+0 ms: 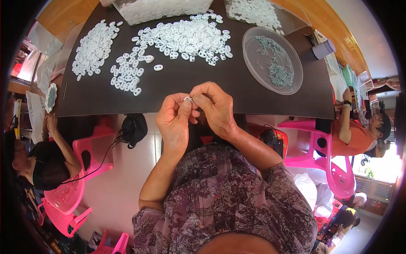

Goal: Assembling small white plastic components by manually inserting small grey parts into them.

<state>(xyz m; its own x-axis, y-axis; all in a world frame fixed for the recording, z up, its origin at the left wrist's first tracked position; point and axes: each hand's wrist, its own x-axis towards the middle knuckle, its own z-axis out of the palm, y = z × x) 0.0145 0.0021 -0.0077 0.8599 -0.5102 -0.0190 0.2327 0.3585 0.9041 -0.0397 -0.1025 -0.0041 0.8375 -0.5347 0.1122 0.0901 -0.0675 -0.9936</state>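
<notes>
Both my hands meet at the table's near edge. Pinched between the thumb and fingers of my left hand (175,120) is a small white plastic piece (187,98). My right hand (215,109) is closed with thumb and fingertip at the same spot; whatever it grips there is too small to make out. Beyond my hands lie loose white oval pieces with two holes (127,73), and one single oval piece (158,67) sits apart from them. A larger heap of white pieces (190,38) is farther back. To the right, a round clear tray (249,63) holds small grey-green parts.
Another white heap (95,48) covers the table's (177,82) left side. Clear bins of white pieces (144,15) stand at the back. A purple-grey jar (323,49) is at the right edge. People sit at both sides on pink chairs (315,144).
</notes>
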